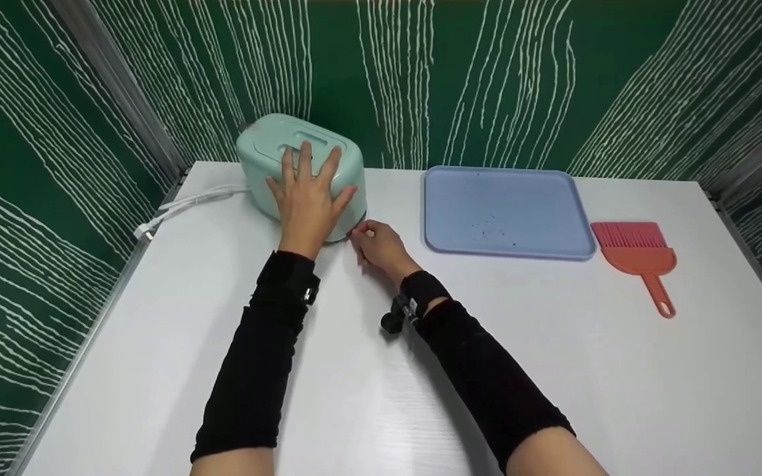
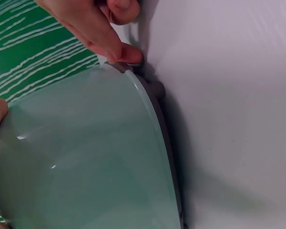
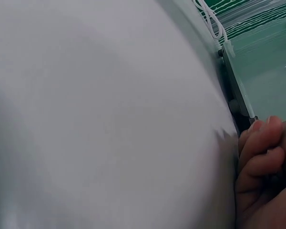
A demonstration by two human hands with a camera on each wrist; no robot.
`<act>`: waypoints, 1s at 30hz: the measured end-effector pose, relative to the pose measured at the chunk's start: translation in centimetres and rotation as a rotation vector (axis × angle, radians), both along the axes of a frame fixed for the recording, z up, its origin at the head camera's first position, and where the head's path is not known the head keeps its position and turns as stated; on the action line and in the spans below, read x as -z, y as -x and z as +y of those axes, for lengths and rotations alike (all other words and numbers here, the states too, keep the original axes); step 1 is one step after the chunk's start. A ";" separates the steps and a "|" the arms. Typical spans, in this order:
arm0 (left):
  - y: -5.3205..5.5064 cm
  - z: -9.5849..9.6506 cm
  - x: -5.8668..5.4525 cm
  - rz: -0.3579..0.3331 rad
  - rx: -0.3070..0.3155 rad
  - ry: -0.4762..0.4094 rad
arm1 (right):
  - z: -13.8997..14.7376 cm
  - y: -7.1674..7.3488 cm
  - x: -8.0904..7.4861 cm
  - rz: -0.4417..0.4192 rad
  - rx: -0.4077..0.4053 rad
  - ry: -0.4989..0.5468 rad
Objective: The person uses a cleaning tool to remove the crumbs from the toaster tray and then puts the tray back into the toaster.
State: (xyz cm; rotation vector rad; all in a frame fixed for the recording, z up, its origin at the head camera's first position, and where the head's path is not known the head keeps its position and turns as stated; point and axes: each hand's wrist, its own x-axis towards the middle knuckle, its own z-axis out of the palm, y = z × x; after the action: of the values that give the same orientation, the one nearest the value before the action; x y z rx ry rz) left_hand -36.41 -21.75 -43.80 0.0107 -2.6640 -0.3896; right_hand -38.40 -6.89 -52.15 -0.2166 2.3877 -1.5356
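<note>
A mint-green toaster (image 1: pixel 348 165) stands at the table's back left, tilted a little, its grey base edge showing low on the right. My left hand (image 1: pixel 308 205) lies with spread fingers over its near side and top. Down at the right end of the base, my right hand (image 1: pixel 381 248) has its fingers curled and pinches a small greyish crumb tray edge (image 2: pixel 117 66). Most of that part is hidden by the fingers and the toaster body. In the right wrist view, the curled fingers (image 3: pixel 262 143) are right at the base corner.
A blue tray (image 1: pixel 507 198) with dark crumbs lies right of the toaster. Beside it is a red dustpan-shaped brush (image 1: pixel 639 254) with pink bristles. The white cord and plug (image 1: pixel 146 230) trail to the table's left edge. Green patterned walls (image 1: pixel 335 66) close off the back and sides.
</note>
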 end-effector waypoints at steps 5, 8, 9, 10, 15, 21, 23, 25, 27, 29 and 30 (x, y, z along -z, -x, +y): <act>0.1 -0.5 0.5 -0.003 0.012 -0.018 | 0.6 -0.6 0.2 -0.045 -0.066 0.089; 0.3 -0.8 0.5 -0.015 0.029 -0.035 | 1.3 -0.4 0.3 -0.069 -0.126 0.108; 0.4 -0.9 0.4 -0.020 0.036 -0.040 | 1.7 -0.3 0.2 -0.070 -0.143 0.100; 0.6 -1.0 0.3 -0.026 0.044 -0.048 | 2.1 -0.1 0.1 -0.068 -0.157 0.090; 1.3 -1.6 0.0 -0.075 0.075 -0.070 | 4.5 1.0 -0.2 -0.057 -0.163 0.028; 2.0 -1.4 0.5 -0.098 0.089 -0.086 | 8.0 2.7 -0.9 -0.040 -0.105 -0.020; 1.9 -1.2 0.9 -0.098 0.109 -0.090 | 9.0 2.9 -1.2 -0.023 -0.091 -0.011; 1.7 -1.0 1.1 -0.100 0.129 -0.087 | 9.6 3.1 -1.6 -0.004 -0.078 0.010; 1.6 -0.8 1.3 -0.106 0.146 -0.078 | 10.1 3.3 -2.0 0.018 -0.065 0.035; 1.5 -0.6 1.5 -0.115 0.154 -0.061 | 10.4 3.5 -2.7 0.035 -0.048 0.053; 1.5 -0.5 1.6 -0.119 0.156 -0.051 | 10.6 3.6 -3.0 0.045 -0.039 0.053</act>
State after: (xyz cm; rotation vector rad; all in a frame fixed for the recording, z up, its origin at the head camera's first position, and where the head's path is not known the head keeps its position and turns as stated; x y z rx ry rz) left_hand -37.91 -22.24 -45.41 -0.1638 -2.7804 -0.5223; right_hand -41.98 3.71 -49.19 -0.3099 2.3642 -1.5937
